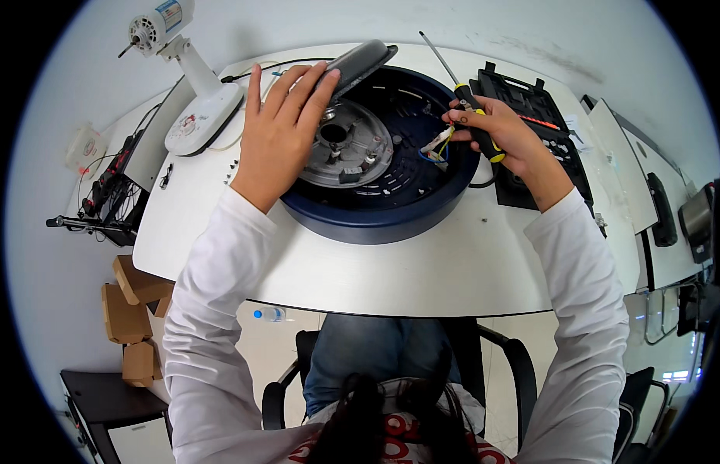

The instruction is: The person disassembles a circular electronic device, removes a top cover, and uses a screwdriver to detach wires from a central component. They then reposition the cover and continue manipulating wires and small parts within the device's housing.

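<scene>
Currently gripping screwdriver in right hand, slanted lengthwise far-left to near-right, nearer than left to coloured wires inside right rim of blue housing on bench; touching tilted grey cover with spread left hand.

A round blue housing is lying open, showing its grey metal plate. A dark grey cover is tilting above its far-left part. Over its right side, a yellow-and-black screwdriver is slanting and coloured wires are dangling.
</scene>
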Demonstrator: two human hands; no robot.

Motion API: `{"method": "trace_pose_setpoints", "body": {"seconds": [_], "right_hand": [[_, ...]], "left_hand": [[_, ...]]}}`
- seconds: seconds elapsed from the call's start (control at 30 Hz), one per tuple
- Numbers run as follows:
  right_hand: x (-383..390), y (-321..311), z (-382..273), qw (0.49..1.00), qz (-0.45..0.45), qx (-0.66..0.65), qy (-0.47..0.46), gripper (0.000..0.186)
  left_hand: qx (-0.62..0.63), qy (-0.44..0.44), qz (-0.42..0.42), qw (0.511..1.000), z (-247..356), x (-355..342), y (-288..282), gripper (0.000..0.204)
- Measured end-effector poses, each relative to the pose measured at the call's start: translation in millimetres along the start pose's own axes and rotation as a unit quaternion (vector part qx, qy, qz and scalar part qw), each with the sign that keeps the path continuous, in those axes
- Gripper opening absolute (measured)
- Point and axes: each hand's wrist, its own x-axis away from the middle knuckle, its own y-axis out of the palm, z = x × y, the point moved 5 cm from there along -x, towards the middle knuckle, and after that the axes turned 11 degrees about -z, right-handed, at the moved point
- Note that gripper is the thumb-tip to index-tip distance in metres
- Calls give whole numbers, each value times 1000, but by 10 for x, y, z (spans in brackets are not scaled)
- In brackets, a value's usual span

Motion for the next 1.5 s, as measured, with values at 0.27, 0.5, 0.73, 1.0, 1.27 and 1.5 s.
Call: {"method": "trace_pose_setpoints", "body": {"seconds": [0.27,0.5,0.73,1.0,1.27,1.5], "right_hand": [[-23,-32,74,1000,5,-12,-10,34],[7,-15,44,1000,15,-21,8,32],[-13,37,-3,1000,4,-7,20,33],[-262,200,-9,999,-30,-8,9,27],[-670,453,65,994,-23,108,19,22],[-675,535,158,917,-63,394,10,35]], "left_hand": [[168,-157,86,969,-766,-42,4,37],[211,-260,118,935,-1132,10,-125,33],[214,-285,159,921,-1351,128,-236,32],[211,-273,235,909,-1435,207,-328,31],[234,-287,253,894,-1461,299,-235,28],[247,-337,236,877,-1551,403,-352,27]]}}
